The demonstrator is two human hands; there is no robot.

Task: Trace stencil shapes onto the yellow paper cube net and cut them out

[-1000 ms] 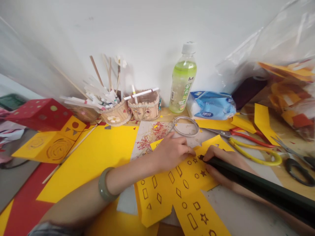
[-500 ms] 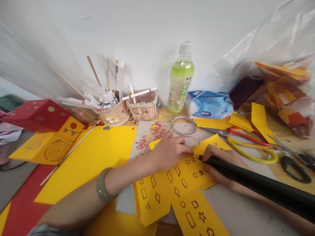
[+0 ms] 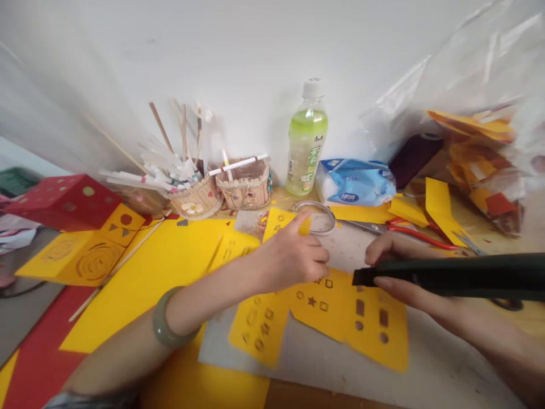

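A yellow paper cut-out (image 3: pixel 315 318) with several flaps lies at the centre, covered in drawn stars, circles, boxes and filled dark shapes. My left hand (image 3: pixel 293 255) is over its upper part, fingers curled and closed on the paper; exactly where they grip is hidden beneath the hand. In my right hand (image 3: pixel 409 284), between thumb and fingers, is a thick black pen (image 3: pixel 443 275). Its tip is raised just above the right flap, apart from the drawn marks. Under the cut-out is a grey board (image 3: pixel 332 369).
A round metal ring (image 3: pixel 317 216), a green drink bottle (image 3: pixel 307 147) and a blue tissue pack (image 3: pixel 357 182) stand behind. Red-handled scissors (image 3: pixel 419 233) lie right. Decorated pen baskets (image 3: pixel 244 187), a large yellow sheet (image 3: pixel 149 272) and a red spotted box (image 3: pixel 63 201) are left.
The yellow cut-out has been turned by my left hand, so its flaps point differently. My right hand has lifted the pen off the paper and swung it closer to level.
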